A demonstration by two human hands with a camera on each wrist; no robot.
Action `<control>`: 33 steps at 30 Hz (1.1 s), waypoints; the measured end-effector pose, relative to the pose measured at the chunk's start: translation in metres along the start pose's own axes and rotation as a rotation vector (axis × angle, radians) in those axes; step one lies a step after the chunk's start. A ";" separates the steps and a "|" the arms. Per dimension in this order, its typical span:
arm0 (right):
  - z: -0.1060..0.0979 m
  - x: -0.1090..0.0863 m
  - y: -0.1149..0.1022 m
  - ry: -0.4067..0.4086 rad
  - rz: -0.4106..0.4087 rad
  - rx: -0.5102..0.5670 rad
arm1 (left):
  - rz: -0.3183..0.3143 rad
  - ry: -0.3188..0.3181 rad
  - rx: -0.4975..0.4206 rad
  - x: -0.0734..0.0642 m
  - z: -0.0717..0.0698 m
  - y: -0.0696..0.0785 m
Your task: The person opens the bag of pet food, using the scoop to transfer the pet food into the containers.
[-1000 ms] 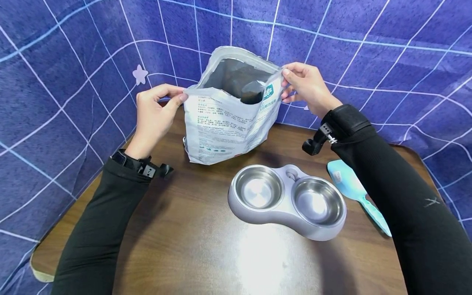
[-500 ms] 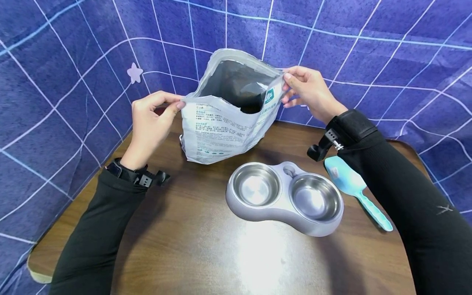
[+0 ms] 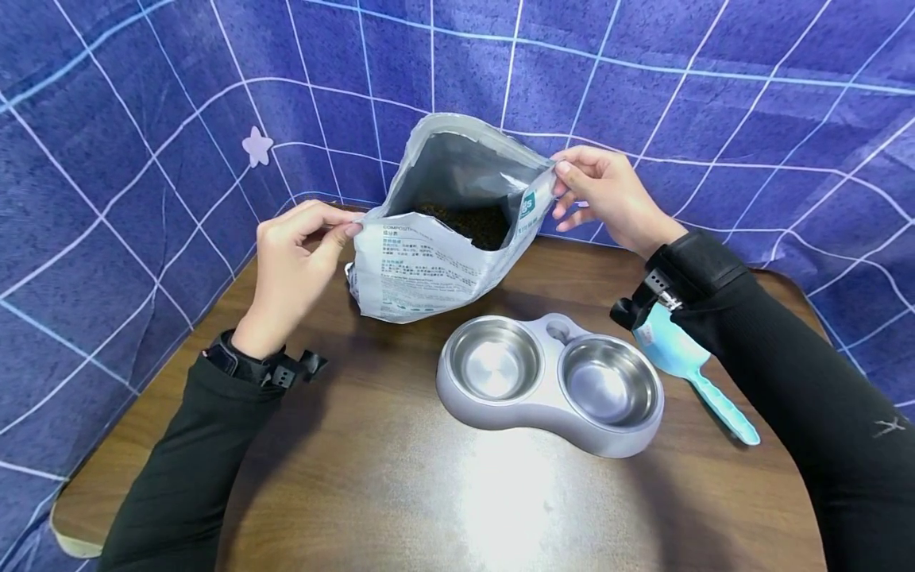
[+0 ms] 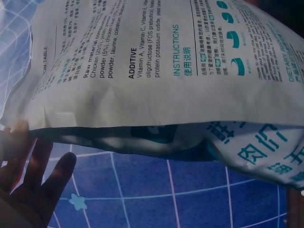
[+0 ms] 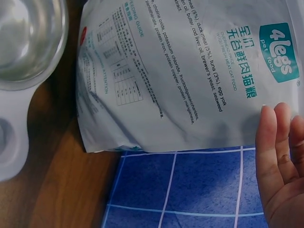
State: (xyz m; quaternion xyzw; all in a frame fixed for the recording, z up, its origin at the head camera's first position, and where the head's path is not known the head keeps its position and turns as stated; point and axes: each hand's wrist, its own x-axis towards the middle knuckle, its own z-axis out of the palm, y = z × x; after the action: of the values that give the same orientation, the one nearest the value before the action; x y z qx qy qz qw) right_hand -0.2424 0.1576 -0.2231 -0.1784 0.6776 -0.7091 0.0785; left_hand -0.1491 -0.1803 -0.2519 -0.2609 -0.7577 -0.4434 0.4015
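A white cat food bag [image 3: 422, 270] stands on the table with its top spread wide, tilted toward me. Dark brown kibble [image 3: 475, 224] shows down inside, against the silvery lining. At the bag's left top corner my left hand [image 3: 293, 258] pinches the edge between thumb and forefinger. My right hand [image 3: 608, 191] pinches the right top corner, its other fingers apart below. The right wrist view shows the bag's printed side [image 5: 190, 71] with its pet food logo, beside several fingers [image 5: 273, 156]. In the left wrist view, the printed back [image 4: 156, 61] fills most of the picture.
A pale double feeder [image 3: 546, 381] with two steel bowls sits in front of the bag; no food shows in either bowl. Right of it lies a light blue scoop [image 3: 696, 365], partly under my right forearm. Blue grid-patterned cloth [image 3: 343, 71] hangs behind the wooden table [image 3: 372, 477].
Both hands have lowered the bag's mouth and tipped it toward me, so the kibble inside has come clearly into sight. The feeder and scoop stay put on the table.
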 end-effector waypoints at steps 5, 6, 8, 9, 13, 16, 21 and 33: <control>-0.005 -0.007 0.003 -0.045 -0.032 0.002 | 0.035 -0.017 0.032 -0.005 0.001 0.005; -0.006 -0.009 0.004 -0.051 -0.036 -0.003 | 0.048 -0.024 0.038 -0.006 0.000 0.005; -0.007 -0.011 0.005 -0.059 -0.045 -0.015 | 0.066 -0.029 0.046 -0.008 0.001 0.006; -0.008 -0.012 0.006 -0.065 -0.051 -0.022 | 0.073 -0.030 0.047 -0.009 0.001 0.006; -0.011 -0.017 0.008 -0.086 -0.070 -0.024 | 0.083 -0.018 0.036 -0.012 0.003 0.009; -0.011 -0.020 0.010 -0.093 -0.080 -0.020 | 0.098 -0.027 0.033 -0.015 0.003 0.009; -0.011 -0.025 0.013 -0.093 -0.083 -0.018 | 0.120 -0.042 0.043 -0.022 0.003 0.010; -0.019 -0.040 0.022 -0.124 -0.132 -0.075 | 0.151 -0.076 0.034 -0.037 0.004 0.018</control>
State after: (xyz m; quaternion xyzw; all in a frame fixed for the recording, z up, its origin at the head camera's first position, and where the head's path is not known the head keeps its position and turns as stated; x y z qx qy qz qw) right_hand -0.2148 0.1882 -0.2511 -0.2690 0.6844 -0.6744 0.0667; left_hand -0.1175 -0.1697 -0.2760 -0.3272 -0.7579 -0.3888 0.4090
